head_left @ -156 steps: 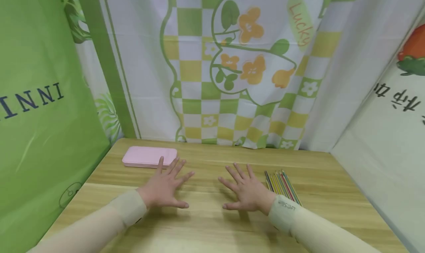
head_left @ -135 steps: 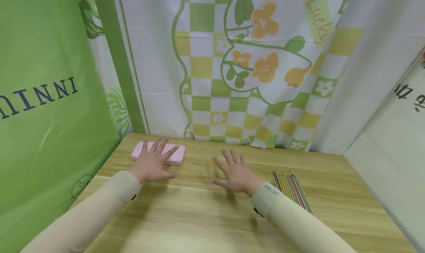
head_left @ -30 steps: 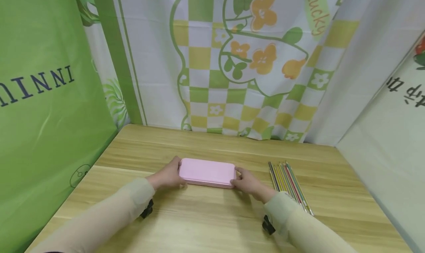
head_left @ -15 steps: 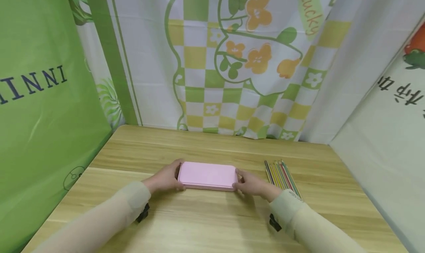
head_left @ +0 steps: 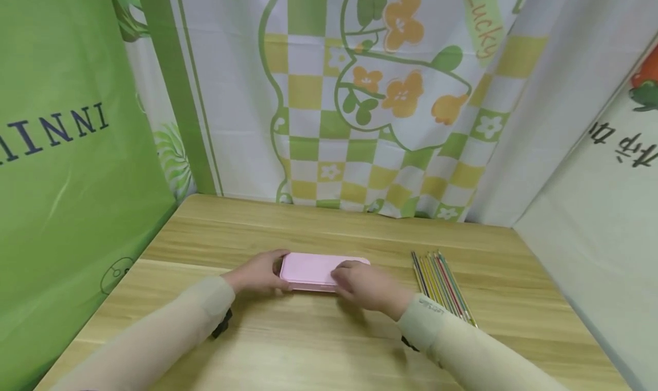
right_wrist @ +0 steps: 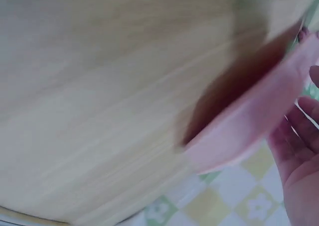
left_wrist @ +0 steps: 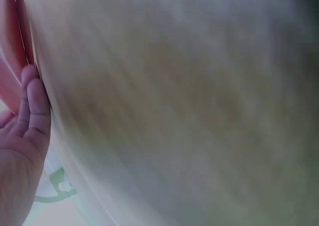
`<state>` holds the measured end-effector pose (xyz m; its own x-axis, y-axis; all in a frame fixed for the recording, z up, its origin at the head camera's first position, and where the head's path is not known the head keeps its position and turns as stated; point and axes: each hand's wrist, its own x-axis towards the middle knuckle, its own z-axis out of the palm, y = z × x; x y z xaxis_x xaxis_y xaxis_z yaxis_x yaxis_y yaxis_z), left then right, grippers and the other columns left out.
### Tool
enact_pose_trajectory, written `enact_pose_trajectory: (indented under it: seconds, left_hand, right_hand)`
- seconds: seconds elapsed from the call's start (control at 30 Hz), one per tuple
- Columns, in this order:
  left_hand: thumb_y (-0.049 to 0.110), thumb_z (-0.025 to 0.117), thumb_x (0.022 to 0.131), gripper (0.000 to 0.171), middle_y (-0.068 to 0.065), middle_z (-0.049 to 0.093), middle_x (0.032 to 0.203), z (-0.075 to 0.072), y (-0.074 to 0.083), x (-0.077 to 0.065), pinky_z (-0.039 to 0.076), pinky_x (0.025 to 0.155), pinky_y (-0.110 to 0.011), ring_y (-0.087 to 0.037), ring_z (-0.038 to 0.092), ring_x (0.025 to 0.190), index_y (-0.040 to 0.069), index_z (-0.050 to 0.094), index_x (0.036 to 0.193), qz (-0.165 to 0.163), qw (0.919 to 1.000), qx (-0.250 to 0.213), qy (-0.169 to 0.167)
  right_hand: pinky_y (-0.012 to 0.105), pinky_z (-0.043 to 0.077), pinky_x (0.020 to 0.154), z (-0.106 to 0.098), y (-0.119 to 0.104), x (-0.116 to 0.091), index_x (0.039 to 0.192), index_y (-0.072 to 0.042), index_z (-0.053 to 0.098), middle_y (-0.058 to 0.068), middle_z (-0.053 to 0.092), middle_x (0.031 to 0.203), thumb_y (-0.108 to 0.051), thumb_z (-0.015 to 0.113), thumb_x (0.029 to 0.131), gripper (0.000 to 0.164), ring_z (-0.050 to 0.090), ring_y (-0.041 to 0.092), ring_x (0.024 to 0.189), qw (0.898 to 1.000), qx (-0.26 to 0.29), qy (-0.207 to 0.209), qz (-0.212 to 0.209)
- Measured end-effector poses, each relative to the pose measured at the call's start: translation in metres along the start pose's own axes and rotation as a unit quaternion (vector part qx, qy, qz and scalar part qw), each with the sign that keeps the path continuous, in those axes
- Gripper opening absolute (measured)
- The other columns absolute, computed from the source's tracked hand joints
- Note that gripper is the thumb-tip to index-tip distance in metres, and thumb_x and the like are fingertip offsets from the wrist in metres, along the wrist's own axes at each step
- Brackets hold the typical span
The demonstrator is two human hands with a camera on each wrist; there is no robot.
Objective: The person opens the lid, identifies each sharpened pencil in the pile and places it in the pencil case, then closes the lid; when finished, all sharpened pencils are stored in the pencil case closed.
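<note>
A pink pencil case (head_left: 308,269), a flat rounded box, lies closed on the wooden table (head_left: 308,345) in the head view. My left hand (head_left: 259,273) grips its left end, thumb at the front and fingers behind. My right hand (head_left: 371,287) is over the right part of the case, fingers bent onto the lid and thumb low at the front edge. In the left wrist view, the fingers (left_wrist: 37,104) lie along the pink case. The right wrist view shows the case's pink side (right_wrist: 244,121) beside the right hand (right_wrist: 299,151).
Several colored pencils (head_left: 438,279) lie side by side on the table, right of the case and partly behind the right sleeve (head_left: 452,334). A patterned curtain (head_left: 319,145) hangs along the table's back edge. Green cloth (head_left: 61,208) stands at the left, white cloth at the right.
The pencil case came from the back left to the middle, moved with both hands. In the last half second my right hand left its right end and shifted left onto the front edge.
</note>
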<state>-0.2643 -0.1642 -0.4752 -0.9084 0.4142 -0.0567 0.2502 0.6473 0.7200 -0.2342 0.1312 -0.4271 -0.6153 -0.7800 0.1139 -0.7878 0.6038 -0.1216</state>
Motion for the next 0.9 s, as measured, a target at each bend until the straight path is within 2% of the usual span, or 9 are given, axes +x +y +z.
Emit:
enact_pose_trajectory:
  seconds: [0.13, 0.33, 0.5, 0.67, 0.9]
  left_hand:
    - [0.031, 0.09, 0.076, 0.094, -0.028, 0.056, 0.143, -0.005, -0.002, 0.004, 0.045, 0.108, -0.053, -0.039, 0.058, 0.126, -0.01, 0.046, 0.149, 0.013, 0.9998, -0.007, -0.01]
    - [0.029, 0.09, 0.076, 0.086, -0.026, 0.062, 0.134, -0.013, -0.009, 0.008, 0.05, 0.102, -0.05, -0.032, 0.064, 0.115, -0.012, 0.053, 0.143, 0.028, 0.9994, -0.016, -0.011]
    - [0.031, 0.089, 0.076, 0.084, -0.022, 0.066, 0.13, -0.016, -0.007, 0.01, 0.049, 0.104, -0.05, -0.03, 0.064, 0.115, -0.01, 0.056, 0.141, 0.027, 0.9994, -0.016, -0.015]
    - [0.031, 0.089, 0.076, 0.081, -0.019, 0.066, 0.13, -0.018, -0.004, 0.01, 0.048, 0.105, -0.051, -0.03, 0.063, 0.115, -0.007, 0.057, 0.141, 0.012, 0.9995, -0.026, -0.013]
    - [0.028, 0.087, 0.082, 0.078, -0.019, 0.067, 0.128, -0.018, -0.006, 0.009, 0.054, 0.097, -0.045, -0.027, 0.065, 0.109, -0.009, 0.055, 0.143, -0.003, 0.9985, -0.052, -0.017]
  right_hand:
    - [0.041, 0.054, 0.098, 0.001, -0.007, 0.009, 0.12, 0.0, 0.072, 0.012, 0.072, 0.118, -0.016, 0.068, 0.101, 0.025, 0.069, 0.027, 0.111, 0.999, -0.042, 0.017, -0.022]
    - [0.037, 0.057, 0.093, 0.002, -0.01, 0.017, 0.124, -0.001, 0.071, 0.011, 0.073, 0.12, -0.016, 0.067, 0.102, 0.027, 0.071, 0.025, 0.11, 0.993, -0.109, 0.017, -0.042]
    - [0.035, 0.057, 0.094, 0.005, -0.008, 0.018, 0.129, 0.003, 0.066, 0.014, 0.071, 0.122, -0.011, 0.063, 0.104, 0.029, 0.07, 0.025, 0.112, 0.98, -0.183, 0.014, -0.075]
    - [0.033, 0.056, 0.096, 0.006, -0.003, 0.016, 0.134, 0.001, 0.063, 0.014, 0.069, 0.127, -0.008, 0.063, 0.103, 0.032, 0.069, 0.024, 0.115, 0.969, -0.218, 0.022, -0.115]
    - [0.032, 0.058, 0.089, 0.012, 0.003, 0.017, 0.138, -0.001, 0.06, 0.013, 0.072, 0.12, -0.01, 0.069, 0.1, 0.04, 0.072, 0.023, 0.107, 0.947, -0.269, 0.082, -0.156]
